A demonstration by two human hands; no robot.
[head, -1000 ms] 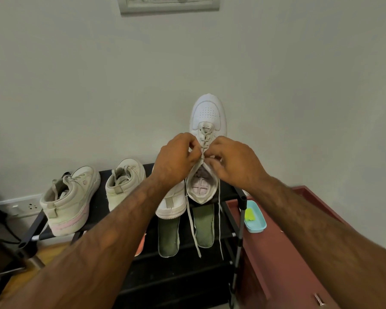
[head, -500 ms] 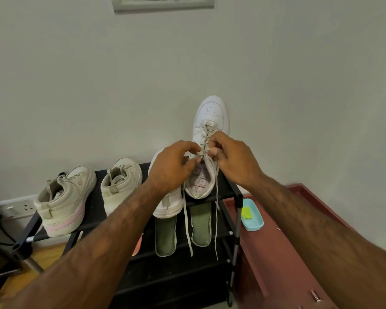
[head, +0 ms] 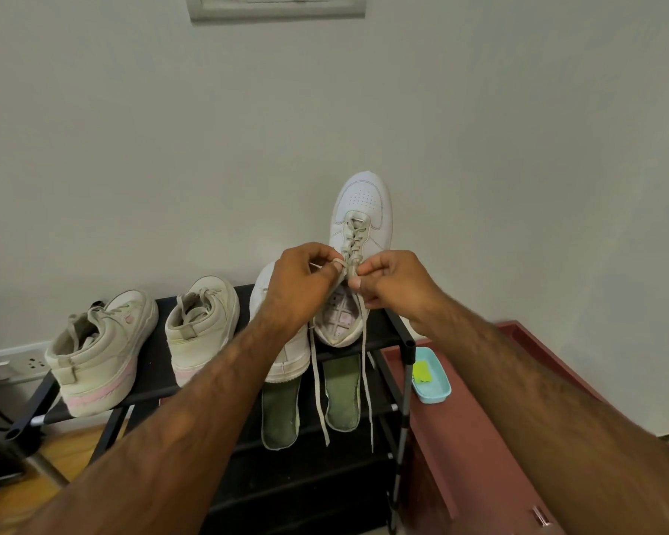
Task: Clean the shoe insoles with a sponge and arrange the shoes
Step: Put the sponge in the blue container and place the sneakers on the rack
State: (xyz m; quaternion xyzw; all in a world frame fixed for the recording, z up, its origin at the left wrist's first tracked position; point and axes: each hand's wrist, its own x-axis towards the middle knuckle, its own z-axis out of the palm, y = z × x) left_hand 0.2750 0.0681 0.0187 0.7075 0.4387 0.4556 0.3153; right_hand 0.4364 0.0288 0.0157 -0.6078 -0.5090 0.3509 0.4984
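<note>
Pale wall (head: 209, 129); switch panel (head: 275, 5); wooden floor (head: 66, 449); maroon cabinet (head: 460, 438).

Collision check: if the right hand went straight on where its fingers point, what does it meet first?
Probably the left hand, just across the white shoe's laces, which both hands pinch. The right hand points leftward at it; depth between them is unclear.

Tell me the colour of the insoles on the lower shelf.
The insoles are olive green; head view.

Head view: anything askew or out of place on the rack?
White leather sneaker stands toe-up, heel on the black rack's top shelf, laces untied and dangling; left hand and right hand pinch them. Two green insoles lie on the lower shelf, outside any shoe.
</note>
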